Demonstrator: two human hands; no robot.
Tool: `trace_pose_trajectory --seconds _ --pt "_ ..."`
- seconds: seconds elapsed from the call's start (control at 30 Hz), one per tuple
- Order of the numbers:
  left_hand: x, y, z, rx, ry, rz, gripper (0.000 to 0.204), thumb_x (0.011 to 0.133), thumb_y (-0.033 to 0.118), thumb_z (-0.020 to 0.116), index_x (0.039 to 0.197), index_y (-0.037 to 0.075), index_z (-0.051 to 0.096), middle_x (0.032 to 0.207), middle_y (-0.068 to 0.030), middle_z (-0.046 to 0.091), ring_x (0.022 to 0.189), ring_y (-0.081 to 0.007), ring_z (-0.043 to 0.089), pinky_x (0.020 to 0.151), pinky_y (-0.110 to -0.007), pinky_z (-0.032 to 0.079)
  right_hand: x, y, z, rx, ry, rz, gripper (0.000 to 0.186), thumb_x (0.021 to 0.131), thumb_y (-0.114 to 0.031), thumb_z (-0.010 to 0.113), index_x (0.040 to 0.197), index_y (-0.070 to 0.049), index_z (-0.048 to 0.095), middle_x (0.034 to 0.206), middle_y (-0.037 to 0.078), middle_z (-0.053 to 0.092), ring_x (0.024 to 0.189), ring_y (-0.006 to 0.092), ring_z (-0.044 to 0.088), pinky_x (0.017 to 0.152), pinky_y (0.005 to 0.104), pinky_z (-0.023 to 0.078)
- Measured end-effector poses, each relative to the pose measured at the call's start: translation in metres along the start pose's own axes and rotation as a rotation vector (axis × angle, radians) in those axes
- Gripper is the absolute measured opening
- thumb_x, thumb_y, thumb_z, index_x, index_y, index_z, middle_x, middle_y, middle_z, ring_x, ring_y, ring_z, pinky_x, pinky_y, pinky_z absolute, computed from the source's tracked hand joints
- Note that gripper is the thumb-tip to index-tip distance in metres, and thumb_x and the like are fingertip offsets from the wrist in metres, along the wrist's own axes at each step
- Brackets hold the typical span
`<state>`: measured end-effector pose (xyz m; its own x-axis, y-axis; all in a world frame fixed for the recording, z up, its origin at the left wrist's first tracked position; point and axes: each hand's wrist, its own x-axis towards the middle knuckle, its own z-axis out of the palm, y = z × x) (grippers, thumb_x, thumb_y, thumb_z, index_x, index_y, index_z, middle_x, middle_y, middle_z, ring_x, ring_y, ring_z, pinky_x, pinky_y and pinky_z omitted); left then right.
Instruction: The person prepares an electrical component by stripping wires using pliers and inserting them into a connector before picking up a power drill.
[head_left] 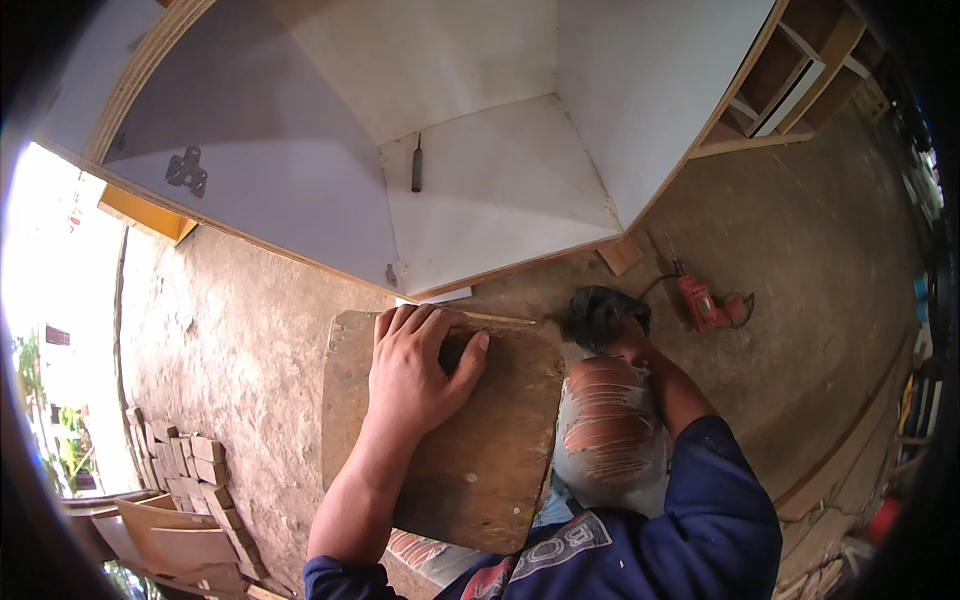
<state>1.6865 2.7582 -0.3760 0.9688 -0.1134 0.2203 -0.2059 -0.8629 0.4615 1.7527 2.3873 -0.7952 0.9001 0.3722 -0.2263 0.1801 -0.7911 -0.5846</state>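
My left hand (420, 360) grips the top edge of a worn wooden board (470, 450), fingers curled over it, beside my bent knee (610, 420) in torn jeans. My right hand (628, 338) is at a dark cloth-like bundle (602, 308) just beyond that knee; its fingers are mostly hidden. Ahead stands an open white cabinet carcass (640, 100). A dark screwdriver-like tool (416, 170) lies on its inner bottom panel, and a metal hinge (186, 172) is fixed to the left inner side.
A red corded drill (705, 305) lies on the concrete floor (790, 370) to the right, near a small wood offcut (620, 258). Another wooden cabinet frame (775, 80) stands at upper right. Wood blocks (200, 470) and loose boards (160, 540) are piled at lower left.
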Motion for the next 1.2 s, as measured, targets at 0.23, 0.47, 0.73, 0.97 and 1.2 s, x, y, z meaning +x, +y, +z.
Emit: trace_pose_trajectory --seconds 0.23,0.47,0.73,0.97,1.2 --pt "0.001 -0.002 -0.001 -0.006 0.005 0.002 0.025 0.089 0.029 0.072 0.098 0.006 0.071 0.097 -0.0123 0.071 0.102 -0.0332 0.063 0.103 -0.044 0.042 0.000 0.011 0.015 0.317 0.172 0.002 0.045 0.089 -0.036 0.067 0.122 -0.006 0.069 0.112 0.024 0.072 0.105 0.0385 0.071 0.089 0.0470 0.055" --pt "-0.003 -0.009 -0.007 0.029 0.011 0.026 0.030 0.089 0.033 0.072 0.098 0.005 0.071 0.101 -0.0142 0.070 0.107 -0.0324 0.063 0.105 -0.044 0.042 0.000 -0.025 -0.002 0.045 0.200 0.024 0.042 0.090 -0.034 0.068 0.121 -0.005 0.069 0.112 0.023 0.073 0.104 0.0375 0.071 0.089 0.0463 0.055" --pt "-0.010 -0.015 -0.008 -0.045 0.037 0.041 0.034 0.091 0.036 0.069 0.097 0.002 0.069 0.101 -0.0151 0.070 0.110 -0.0318 0.062 0.107 -0.044 0.041 0.004 -0.029 -0.010 -0.022 0.172 0.054 0.039 0.091 -0.031 0.068 0.120 -0.005 0.069 0.111 0.022 0.073 0.103 0.0363 0.072 0.088 0.0455 0.056" --pt "-0.012 -0.015 -0.010 -0.009 0.039 0.031 0.035 0.092 0.038 0.068 0.095 0.003 0.069 0.103 -0.0156 0.070 0.111 -0.0323 0.062 0.107 -0.044 0.040 0.011 -0.038 -0.018 -0.048 0.179 0.047 0.036 0.092 -0.028 0.069 0.120 -0.004 0.069 0.111 0.021 0.074 0.102 0.0353 0.073 0.088 0.0448 0.056" --pt "-0.012 -0.013 -0.017 -0.025 0.001 0.003 0.036 0.092 0.039 0.068 0.095 0.003 0.070 0.104 -0.0169 0.070 0.112 -0.0333 0.061 0.107 -0.044 0.040 0.005 -0.037 -0.014 -0.032 0.209 0.038 0.034 0.093 -0.026 0.069 0.119 -0.004 0.069 0.111 0.020 0.074 0.101 0.0342 0.073 0.087 0.0442 0.057"
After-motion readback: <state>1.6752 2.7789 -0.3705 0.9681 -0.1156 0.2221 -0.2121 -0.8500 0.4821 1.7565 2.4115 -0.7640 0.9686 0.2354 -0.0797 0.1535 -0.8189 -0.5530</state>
